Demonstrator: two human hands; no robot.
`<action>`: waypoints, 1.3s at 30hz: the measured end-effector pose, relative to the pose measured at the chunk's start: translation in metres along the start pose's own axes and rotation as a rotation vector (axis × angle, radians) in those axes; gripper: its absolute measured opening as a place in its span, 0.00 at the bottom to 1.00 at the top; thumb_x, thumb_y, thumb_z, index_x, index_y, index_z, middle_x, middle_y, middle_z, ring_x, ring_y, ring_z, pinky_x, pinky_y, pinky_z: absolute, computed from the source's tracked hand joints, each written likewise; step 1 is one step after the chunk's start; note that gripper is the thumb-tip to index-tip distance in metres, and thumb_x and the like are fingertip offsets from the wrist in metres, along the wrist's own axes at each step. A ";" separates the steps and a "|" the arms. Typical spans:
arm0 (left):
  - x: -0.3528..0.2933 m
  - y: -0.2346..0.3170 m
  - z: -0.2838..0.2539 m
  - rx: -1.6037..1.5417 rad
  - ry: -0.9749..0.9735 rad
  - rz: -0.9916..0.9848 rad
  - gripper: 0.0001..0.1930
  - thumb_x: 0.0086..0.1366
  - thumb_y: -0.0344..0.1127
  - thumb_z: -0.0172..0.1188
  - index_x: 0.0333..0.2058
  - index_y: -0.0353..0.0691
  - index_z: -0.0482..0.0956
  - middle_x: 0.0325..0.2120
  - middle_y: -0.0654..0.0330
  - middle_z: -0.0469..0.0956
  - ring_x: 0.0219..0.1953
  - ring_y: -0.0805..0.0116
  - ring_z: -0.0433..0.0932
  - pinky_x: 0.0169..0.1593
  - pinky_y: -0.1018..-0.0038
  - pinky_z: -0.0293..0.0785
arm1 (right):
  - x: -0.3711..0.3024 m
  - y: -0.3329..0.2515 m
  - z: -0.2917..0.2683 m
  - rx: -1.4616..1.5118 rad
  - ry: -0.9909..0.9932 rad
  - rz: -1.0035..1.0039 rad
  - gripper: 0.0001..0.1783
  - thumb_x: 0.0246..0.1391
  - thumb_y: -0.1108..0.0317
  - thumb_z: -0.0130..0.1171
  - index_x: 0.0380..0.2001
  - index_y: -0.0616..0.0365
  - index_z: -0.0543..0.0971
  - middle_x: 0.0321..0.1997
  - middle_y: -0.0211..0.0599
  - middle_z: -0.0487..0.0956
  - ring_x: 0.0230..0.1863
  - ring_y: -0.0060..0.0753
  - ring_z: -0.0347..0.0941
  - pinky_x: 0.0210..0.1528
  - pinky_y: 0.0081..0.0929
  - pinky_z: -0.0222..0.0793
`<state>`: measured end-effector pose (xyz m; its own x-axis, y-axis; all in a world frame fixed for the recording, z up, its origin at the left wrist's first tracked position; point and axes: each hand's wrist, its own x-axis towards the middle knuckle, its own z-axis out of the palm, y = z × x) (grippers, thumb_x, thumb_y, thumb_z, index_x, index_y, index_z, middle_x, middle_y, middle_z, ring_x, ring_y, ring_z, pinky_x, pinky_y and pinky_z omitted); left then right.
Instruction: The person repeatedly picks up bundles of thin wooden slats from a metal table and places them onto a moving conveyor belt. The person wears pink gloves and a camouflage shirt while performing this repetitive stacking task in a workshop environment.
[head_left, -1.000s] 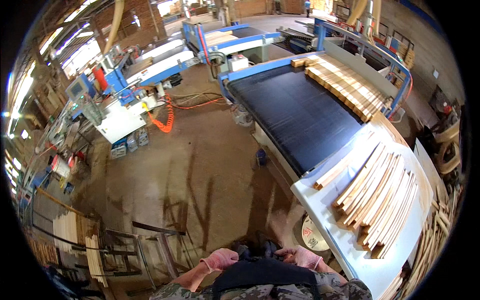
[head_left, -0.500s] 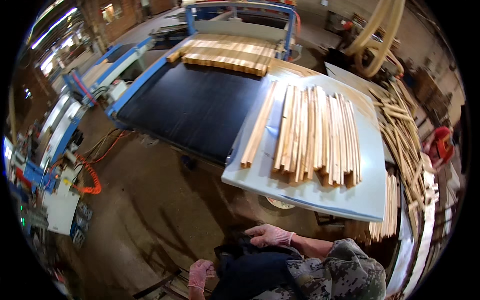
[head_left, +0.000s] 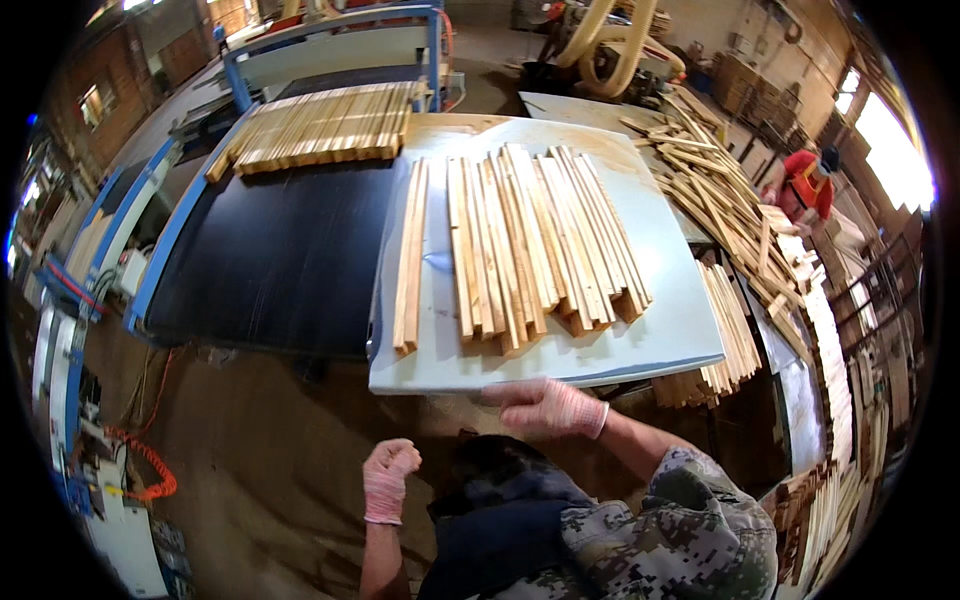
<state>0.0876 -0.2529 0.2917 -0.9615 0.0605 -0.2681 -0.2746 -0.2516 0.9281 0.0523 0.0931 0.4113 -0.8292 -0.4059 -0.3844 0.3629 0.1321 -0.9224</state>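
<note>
Daylight glaring in from windows at two o'clock, my view bending at the fisheye rim, corners blacking out, edges blurring

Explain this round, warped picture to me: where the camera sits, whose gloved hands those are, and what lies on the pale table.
The camera is worn on a person's head and looks down, so straight edges bend near the rim. The forearms at the bottom are the wearer's own. The right hand, in a pinkish glove, reaches to the near edge of the pale tabletop; whether it touches is unclear. The left hand is a closed fist, hanging free and holding nothing. On the table lie wooden strips side by side. Left of it is a black conveyor belt carrying more strips.
</note>
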 end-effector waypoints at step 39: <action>0.321 0.081 0.176 0.991 -0.135 0.542 0.50 0.61 0.49 0.72 0.74 0.30 0.58 0.64 0.39 0.71 0.65 0.39 0.68 0.73 0.49 0.59 | 0.132 -0.018 -0.383 -0.594 1.324 0.505 0.46 0.67 0.29 0.44 0.47 0.67 0.87 0.49 0.63 0.86 0.56 0.63 0.82 0.62 0.50 0.72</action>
<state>-0.2449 -0.0841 0.3259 -0.9332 0.2950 0.2051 0.3473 0.5946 0.7252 -0.2264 0.3839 0.3631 -0.5635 0.8185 -0.1123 0.7641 0.4647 -0.4474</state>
